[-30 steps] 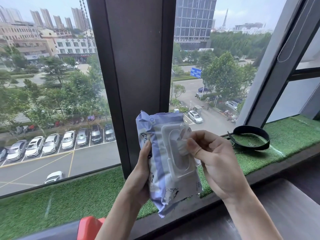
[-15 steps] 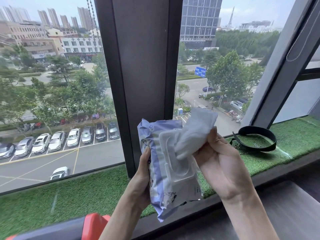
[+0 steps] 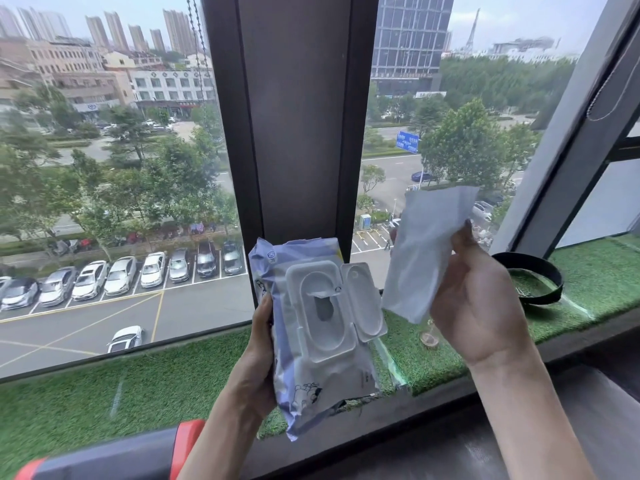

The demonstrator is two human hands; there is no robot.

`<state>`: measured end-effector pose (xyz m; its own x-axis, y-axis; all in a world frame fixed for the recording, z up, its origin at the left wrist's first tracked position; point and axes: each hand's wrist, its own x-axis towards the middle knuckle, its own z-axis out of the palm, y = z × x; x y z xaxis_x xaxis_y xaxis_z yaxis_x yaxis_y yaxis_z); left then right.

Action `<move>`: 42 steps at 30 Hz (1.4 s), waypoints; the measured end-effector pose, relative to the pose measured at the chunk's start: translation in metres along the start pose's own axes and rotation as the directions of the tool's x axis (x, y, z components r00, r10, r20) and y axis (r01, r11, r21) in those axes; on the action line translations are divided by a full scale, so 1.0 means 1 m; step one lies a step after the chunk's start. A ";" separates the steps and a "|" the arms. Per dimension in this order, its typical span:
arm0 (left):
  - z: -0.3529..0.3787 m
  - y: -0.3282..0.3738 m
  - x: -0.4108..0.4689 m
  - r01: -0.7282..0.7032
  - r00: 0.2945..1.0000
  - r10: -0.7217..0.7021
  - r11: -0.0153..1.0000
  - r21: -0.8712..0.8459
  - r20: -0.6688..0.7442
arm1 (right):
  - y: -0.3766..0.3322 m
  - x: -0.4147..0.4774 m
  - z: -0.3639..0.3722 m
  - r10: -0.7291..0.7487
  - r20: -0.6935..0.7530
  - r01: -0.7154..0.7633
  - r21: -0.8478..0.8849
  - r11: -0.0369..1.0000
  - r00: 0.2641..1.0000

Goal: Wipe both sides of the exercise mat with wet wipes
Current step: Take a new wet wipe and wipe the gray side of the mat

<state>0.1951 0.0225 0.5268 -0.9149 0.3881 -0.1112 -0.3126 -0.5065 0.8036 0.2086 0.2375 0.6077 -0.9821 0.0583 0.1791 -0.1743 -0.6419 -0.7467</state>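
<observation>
— So, what do the hands hold?
— Left hand [image 3: 258, 368] grips the lilac-and-white soft plastic wipes pack [image 3: 311, 382] upright, its white hinged lid [image 3: 363, 303] flipped open. Right hand [image 3: 481, 306] pinches a white wipe sheet [image 3: 426, 251], just right of the pack and apart from it.
— And around them?
— Dark window post [image 3: 298, 133] behind, green fake-turf sill [image 3: 86, 403] below, a black ring [image 3: 540, 271] lying on it partly behind the right hand, a red-and-dark roll [image 3: 121, 455] at lower left

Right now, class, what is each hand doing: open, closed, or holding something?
Left hand: grips the wet wipes pack, lid open.
Right hand: pinches a loose wet wipe.
</observation>
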 end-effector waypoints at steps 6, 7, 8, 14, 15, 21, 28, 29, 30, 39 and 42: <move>0.001 0.010 0.000 -0.033 0.998 0.034 0.999 -0.015 0.060 | 0.022 0.013 -0.004 0.060 -0.254 -0.153 -0.364 0.919 0.965; 0.001 0.012 -0.001 -0.036 0.997 0.038 0.999 -0.023 0.069 | 0.024 0.013 -0.007 0.151 -0.235 -0.223 -0.319 0.921 0.960; 0.001 0.013 -0.001 -0.041 0.996 0.043 0.999 -0.032 0.076 | 0.026 0.013 -0.010 0.248 -0.197 -0.295 -0.262 0.919 0.949; 0.000 0.019 0.000 -0.078 0.993 0.080 0.997 -0.019 0.088 | 0.041 0.004 -0.007 0.432 0.009 -0.402 -0.348 0.847 0.902; 0.000 0.019 0.000 -0.079 0.993 0.080 0.997 -0.012 0.088 | 0.041 0.003 -0.004 0.419 0.028 -0.380 -0.367 0.849 0.908; -0.005 0.017 0.000 -0.068 0.997 0.068 0.998 0.005 0.032 | 0.034 0.000 0.009 0.297 0.108 -0.265 -0.244 0.933 0.949; -0.014 0.014 0.000 -0.069 0.997 0.071 0.997 0.042 -0.043 | 0.039 -0.007 0.024 0.289 0.246 -0.195 -0.344 0.918 0.925; -0.014 0.015 0.000 -0.071 0.996 0.074 0.996 0.051 -0.048 | 0.041 -0.007 0.027 0.275 0.211 -0.186 -0.362 0.913 0.938; -0.014 0.015 0.000 -0.072 0.996 0.076 0.996 0.060 -0.050 | 0.043 -0.007 0.028 0.247 0.179 -0.159 -0.401 0.902 0.952; -0.012 0.016 0.001 -0.066 0.997 0.071 0.987 0.144 -0.032 | 0.061 -0.013 0.052 -0.100 0.077 0.120 -0.824 0.554 0.992; -0.012 0.015 0.001 -0.059 0.998 0.062 0.990 0.129 -0.026 | 0.061 -0.014 0.054 -0.098 0.099 0.134 -0.864 0.485 0.990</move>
<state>0.1862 0.0060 0.5322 -0.9390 0.3354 -0.0761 -0.2228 -0.4248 0.8774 0.2160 0.1560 0.5943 -0.9484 0.0451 0.3138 -0.2781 0.3572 -0.8917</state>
